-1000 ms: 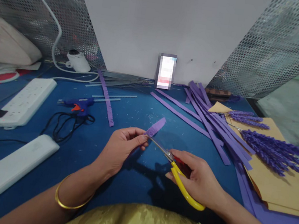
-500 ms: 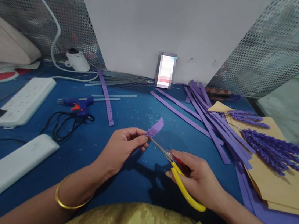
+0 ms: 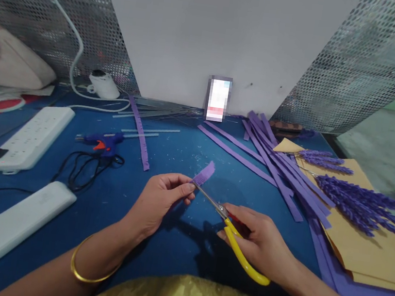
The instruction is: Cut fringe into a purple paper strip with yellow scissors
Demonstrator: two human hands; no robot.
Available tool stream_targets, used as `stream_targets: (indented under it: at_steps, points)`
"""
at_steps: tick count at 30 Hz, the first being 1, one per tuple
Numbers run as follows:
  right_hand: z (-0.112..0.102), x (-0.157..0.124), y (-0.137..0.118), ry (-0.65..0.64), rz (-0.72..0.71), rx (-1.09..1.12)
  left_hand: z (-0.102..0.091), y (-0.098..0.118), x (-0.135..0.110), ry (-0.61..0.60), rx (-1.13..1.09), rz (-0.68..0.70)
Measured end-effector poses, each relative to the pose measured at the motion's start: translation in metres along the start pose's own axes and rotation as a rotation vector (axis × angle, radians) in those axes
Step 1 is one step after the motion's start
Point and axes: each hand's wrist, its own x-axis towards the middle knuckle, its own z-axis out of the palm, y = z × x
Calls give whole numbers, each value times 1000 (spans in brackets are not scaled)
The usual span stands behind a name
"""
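Note:
Between thumb and fingers, my left hand (image 3: 167, 195) pinches a short purple paper strip (image 3: 204, 172), whose free end is cut into a fine fringe and points up and away. My right hand (image 3: 257, 235) grips scissors (image 3: 241, 252) with yellow and red handles. Their blades reach left to the strip's edge just beside my left fingertips and look nearly closed. Small paper scraps lie on the blue table beyond the strip. Another purple strip (image 3: 140, 135), with notches along one edge, lies flat to the left.
A blue glue gun (image 3: 104, 144), a power strip (image 3: 32, 137) and a long white device (image 3: 12, 234) lie left. Purple strips (image 3: 276, 164), lavender flowers (image 3: 359, 200) and tan paper (image 3: 380, 257) lie right. A phone (image 3: 218, 99) leans against the back panel.
The whole view has shifted slightly, so things sit a little lower in the picture. Both hands keep their grips, and the scissor blades stay at the purple strip.

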Motion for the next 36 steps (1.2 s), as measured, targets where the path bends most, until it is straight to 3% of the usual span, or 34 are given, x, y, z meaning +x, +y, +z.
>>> stream_targets:
  at_steps: [36]
  points:
    - [5, -1, 9, 13, 8, 71, 0, 2, -1, -9, 23, 22]
